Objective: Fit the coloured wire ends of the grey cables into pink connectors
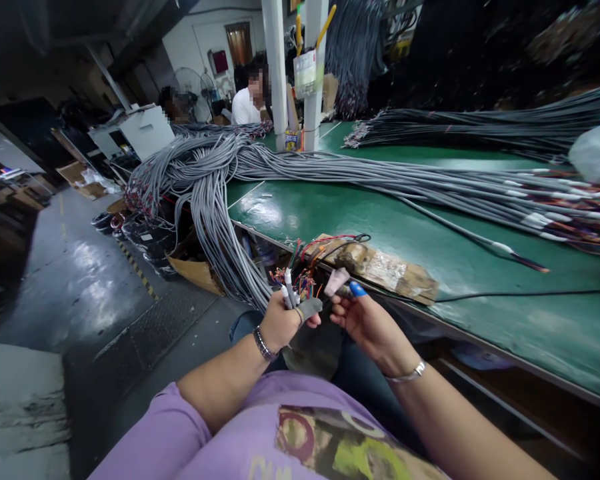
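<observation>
My left hand point(285, 322), with a grey cover on its thumb, is closed round the ends of several grey cables point(289, 287). Thin coloured wires fan out of these ends. Just to the right is my right hand point(360, 317), its fingers bent near the wires, with a blue cover on one fingertip and a pale pink cover on another. What sits between those fingers, if anything, is too small to tell. Beyond both hands, a taped wooden block point(380, 267) lies at the bench edge, with red and black wires over its left end.
Long grey cables point(320, 167) cross the green bench point(460, 320) and hang over its left edge. Darker cables point(460, 127) lie at the back right, near a plastic bag point(597, 150). A white post point(276, 73) rises behind. A person point(247, 103) sits beyond.
</observation>
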Demonstrator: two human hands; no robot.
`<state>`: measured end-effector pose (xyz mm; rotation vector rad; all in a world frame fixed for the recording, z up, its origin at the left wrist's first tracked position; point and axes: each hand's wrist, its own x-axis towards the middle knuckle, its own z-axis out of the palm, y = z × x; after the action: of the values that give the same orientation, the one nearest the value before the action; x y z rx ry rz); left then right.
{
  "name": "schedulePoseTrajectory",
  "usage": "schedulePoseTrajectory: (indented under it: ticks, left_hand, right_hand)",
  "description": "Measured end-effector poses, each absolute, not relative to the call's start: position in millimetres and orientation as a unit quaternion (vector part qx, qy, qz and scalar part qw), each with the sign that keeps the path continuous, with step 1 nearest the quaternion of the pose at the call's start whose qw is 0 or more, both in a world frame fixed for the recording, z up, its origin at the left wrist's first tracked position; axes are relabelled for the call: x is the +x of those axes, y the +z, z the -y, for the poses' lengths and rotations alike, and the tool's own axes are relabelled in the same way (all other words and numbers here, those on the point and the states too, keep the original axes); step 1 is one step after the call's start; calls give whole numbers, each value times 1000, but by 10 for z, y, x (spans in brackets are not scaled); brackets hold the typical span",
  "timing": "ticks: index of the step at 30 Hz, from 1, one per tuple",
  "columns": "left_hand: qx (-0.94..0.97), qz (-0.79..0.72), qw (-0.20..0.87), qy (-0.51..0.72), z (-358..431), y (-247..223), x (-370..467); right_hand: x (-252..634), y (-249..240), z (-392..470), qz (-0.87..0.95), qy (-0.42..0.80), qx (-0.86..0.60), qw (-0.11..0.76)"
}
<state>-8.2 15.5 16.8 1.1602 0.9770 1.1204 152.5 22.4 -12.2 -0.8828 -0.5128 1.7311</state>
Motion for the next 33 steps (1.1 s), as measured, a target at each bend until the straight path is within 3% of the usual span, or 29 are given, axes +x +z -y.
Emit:
schedulePoseTrajectory:
  ticks: [4, 10, 20, 26, 31, 33]
  left_hand:
    - [500, -421, 594, 469, -191, 158, -27]
    - [505, -430, 597, 451, -209, 120, -7]
    - [520, -418, 601, 440, -215, 149, -6]
    - [512, -411, 609, 446, -200, 170, -31]
    - [510, -413, 612, 442, -199, 185, -24]
    - [512, -408, 614, 441, -200, 194, -23]
  right_hand:
    - [1546, -61, -389, 236, 745, -355, 512]
    - [1492, -52, -414, 304, 683, -356, 561]
    - [1513, -81, -405, 285, 697, -350, 557]
    - [1461, -147, -373, 304, 625, -372, 615]
    - [1391, -141, -374, 314, 671, -364, 564]
    - [1378, -147, -372, 333, 638, -377, 583]
